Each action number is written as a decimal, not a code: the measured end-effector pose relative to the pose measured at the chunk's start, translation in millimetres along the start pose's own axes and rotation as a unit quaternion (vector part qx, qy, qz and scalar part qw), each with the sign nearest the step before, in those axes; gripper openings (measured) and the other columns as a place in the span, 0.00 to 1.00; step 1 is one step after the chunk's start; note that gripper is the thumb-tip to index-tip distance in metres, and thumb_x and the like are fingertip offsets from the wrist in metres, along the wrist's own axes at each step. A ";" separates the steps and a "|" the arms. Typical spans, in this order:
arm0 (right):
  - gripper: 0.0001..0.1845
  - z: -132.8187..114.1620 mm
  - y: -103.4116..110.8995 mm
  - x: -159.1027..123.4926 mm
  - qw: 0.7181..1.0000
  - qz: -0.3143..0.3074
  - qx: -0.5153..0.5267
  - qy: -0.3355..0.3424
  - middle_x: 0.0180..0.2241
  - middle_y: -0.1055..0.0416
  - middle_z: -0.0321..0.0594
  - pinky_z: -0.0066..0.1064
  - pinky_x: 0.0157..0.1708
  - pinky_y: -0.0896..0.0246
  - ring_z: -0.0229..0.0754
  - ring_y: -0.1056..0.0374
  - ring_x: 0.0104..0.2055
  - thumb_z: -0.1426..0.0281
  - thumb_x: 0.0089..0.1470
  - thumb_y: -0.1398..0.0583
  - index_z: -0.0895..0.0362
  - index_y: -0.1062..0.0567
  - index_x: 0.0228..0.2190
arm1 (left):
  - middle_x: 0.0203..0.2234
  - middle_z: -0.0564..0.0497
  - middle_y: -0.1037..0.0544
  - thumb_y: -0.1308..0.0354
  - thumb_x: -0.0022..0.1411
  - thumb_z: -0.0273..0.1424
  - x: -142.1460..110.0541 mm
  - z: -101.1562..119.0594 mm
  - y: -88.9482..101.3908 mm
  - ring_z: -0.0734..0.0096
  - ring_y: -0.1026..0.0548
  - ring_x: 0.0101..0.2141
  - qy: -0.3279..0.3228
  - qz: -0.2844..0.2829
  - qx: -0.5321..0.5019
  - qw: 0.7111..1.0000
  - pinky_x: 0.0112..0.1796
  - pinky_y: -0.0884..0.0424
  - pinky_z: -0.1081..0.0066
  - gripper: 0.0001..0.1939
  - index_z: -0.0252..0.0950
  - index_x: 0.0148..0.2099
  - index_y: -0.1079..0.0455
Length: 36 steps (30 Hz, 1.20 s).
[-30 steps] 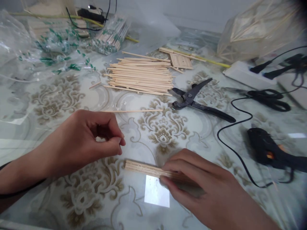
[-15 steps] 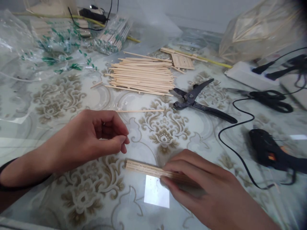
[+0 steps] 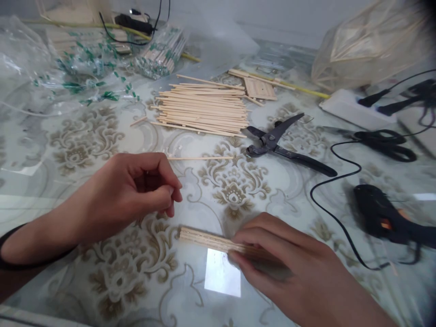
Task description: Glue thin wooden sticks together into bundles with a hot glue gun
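My right hand (image 3: 289, 263) grips a narrow strip of pale wooden sticks (image 3: 200, 238) lying close together, just above the glass-covered table. Its right part is hidden behind my fingers; glossy spots show along its top edge. Up and to the left of that strip, my left hand (image 3: 143, 190) hangs with curled fingers and the thumb drawn to the index finger. Anything in this pinch is too small or hidden to make out. A single thin stick (image 3: 200, 158) lies just beyond my left hand.
A pile of wooden sticks (image 3: 202, 109) lies farther back, with black-handled cutting pliers (image 3: 275, 145) beside it. On the right are scissors (image 3: 384, 138), a glue gun (image 3: 384, 218) with its cord, and a white power strip (image 3: 354, 109). Plastic-wrapped sticks (image 3: 161, 50) lie back left.
My left hand has shifted slightly up and left, and its fingers have curled closer together. My right hand and the stick strip stay in place.
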State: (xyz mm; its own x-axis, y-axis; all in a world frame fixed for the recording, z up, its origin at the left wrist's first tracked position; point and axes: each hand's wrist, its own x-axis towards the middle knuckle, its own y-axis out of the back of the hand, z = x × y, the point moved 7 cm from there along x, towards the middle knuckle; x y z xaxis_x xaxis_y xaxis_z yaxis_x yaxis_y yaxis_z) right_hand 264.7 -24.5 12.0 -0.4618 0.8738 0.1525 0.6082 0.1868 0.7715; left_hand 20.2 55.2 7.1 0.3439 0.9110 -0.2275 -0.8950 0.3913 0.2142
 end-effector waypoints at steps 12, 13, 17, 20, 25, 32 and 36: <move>0.13 1.5 -5.4 -1.3 1.000 -0.014 0.006 -0.002 0.36 0.19 0.32 0.26 0.42 0.20 0.37 0.18 0.37 0.79 0.71 0.38 0.48 0.22 0.39 | 0.24 0.57 0.12 0.29 0.64 0.30 2.0 -1.3 1.7 0.77 0.13 0.26 -0.008 -0.006 0.023 1.000 0.30 0.22 0.90 0.04 0.42 0.34 0.17; 0.13 1.2 -4.5 -1.4 1.000 -0.016 0.007 -0.001 0.36 0.19 0.32 0.26 0.42 0.20 0.37 0.18 0.37 0.79 0.71 0.38 0.48 0.22 0.39 | 0.24 0.57 0.12 0.29 0.63 0.29 1.8 -0.9 2.3 0.77 0.13 0.26 -0.010 -0.003 0.025 1.000 0.29 0.23 0.90 0.04 0.42 0.34 0.17; 0.12 2.3 -3.4 -2.1 1.000 -0.014 0.007 -0.003 0.36 0.19 0.32 0.25 0.41 0.20 0.37 0.18 0.37 0.78 0.71 0.38 0.48 0.22 0.39 | 0.23 0.58 0.12 0.31 0.61 0.27 2.2 2.3 1.1 0.78 0.13 0.25 -0.009 -0.001 0.010 1.000 0.30 0.23 0.90 0.06 0.43 0.32 0.16; 0.12 3.0 -4.8 -3.0 1.000 -0.009 0.005 0.001 0.35 0.19 0.32 0.27 0.40 0.20 0.38 0.18 0.36 0.77 0.71 0.38 0.48 0.22 0.38 | 0.23 0.57 0.12 0.31 0.60 0.27 2.5 3.4 -0.6 0.76 0.14 0.25 -0.005 0.001 -0.007 1.000 0.29 0.22 0.89 0.05 0.42 0.32 0.17; 0.12 3.4 -4.9 -2.8 1.000 -0.006 -0.001 -0.004 0.37 0.18 0.32 0.26 0.42 0.20 0.37 0.18 0.37 0.78 0.71 0.38 0.48 0.22 0.39 | 0.23 0.56 0.12 0.31 0.59 0.28 2.1 4.6 0.4 0.75 0.14 0.25 -0.006 0.013 -0.004 1.000 0.29 0.21 0.87 0.05 0.42 0.32 0.16; 0.12 3.1 -4.6 -2.8 1.000 -0.018 0.006 -0.007 0.37 0.19 0.31 0.25 0.42 0.21 0.37 0.18 0.38 0.79 0.71 0.37 0.48 0.22 0.39 | 0.24 0.55 0.12 0.28 0.60 0.31 2.9 1.6 -0.4 0.75 0.14 0.25 0.019 0.003 0.003 1.000 0.27 0.24 0.87 0.02 0.42 0.33 0.16; 0.13 2.2 -4.4 -5.2 1.000 -0.014 0.011 -0.007 0.37 0.19 0.31 0.25 0.41 0.20 0.37 0.18 0.37 0.79 0.71 0.37 0.48 0.22 0.39 | 0.24 0.56 0.13 0.30 0.62 0.29 1.9 6.0 1.8 0.76 0.15 0.26 -0.008 0.008 0.008 1.000 0.29 0.23 0.86 0.04 0.41 0.33 0.17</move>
State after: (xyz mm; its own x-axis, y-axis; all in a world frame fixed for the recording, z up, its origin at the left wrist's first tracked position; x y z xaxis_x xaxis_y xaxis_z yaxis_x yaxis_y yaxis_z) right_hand 265.8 -28.8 6.4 -0.4706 0.8739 0.1218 0.6083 0.2213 0.7622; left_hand 20.9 58.5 12.8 0.3345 0.9192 -0.2079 -0.8955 0.3787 0.2336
